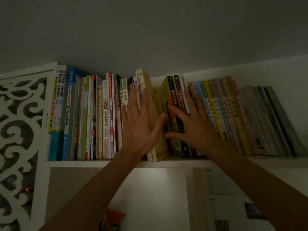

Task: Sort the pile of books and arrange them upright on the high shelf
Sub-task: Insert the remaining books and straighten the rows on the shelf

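Note:
A long row of books stands upright on the high white shelf [116, 163]. My left hand [139, 125] lies flat with straight fingers against the spines of a thick cream book [154, 104] and its thinner neighbours. My right hand [191, 127] presses flat on a green-and-dark book [170, 94] and a dark-spined book [179, 94], thumb reaching left. A narrow gap [159, 95] separates the cream book from the green one. Colourful thin books [221, 104] lean to the right of my right hand.
A white carved fretwork panel [20, 130] closes the shelf's left end. Blue and white books [66, 114] fill the left part, grey magazines [270, 120] the far right. The ceiling [150, 30] sits close above. Papers [216, 189] hang on the wall below the shelf.

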